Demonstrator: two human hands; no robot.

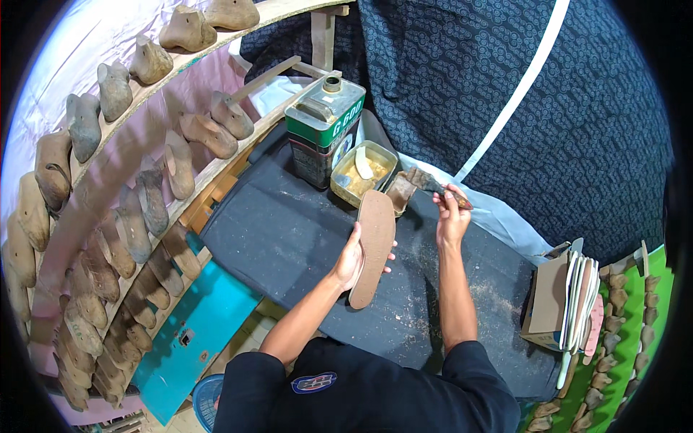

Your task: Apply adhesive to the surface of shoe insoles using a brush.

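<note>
My left hand (349, 263) grips a brown shoe sole (376, 242) by its edges, thumb on the near side and fingers behind it. The sole is tilted upright, with its broad face in view. My right hand (452, 222) is closed on a brush (430, 183) with a dark handle. The brush head points left, over or beside a small brown container (398, 196); I cannot tell whether it touches. Left of that stands a rectangular tin (339, 193) with yellowish residue and a pale curved piece inside. A green and black metal can (312, 153) stands behind the tin.
Dust and scraps lie on the dark cloth-covered table (267, 224). Wooden shoe lasts (151, 195) line the shelves at left. A cardboard box (546, 296) with stacked pale soles (577, 299) stands at the right edge. A dark patterned cloth (505, 94) hangs behind.
</note>
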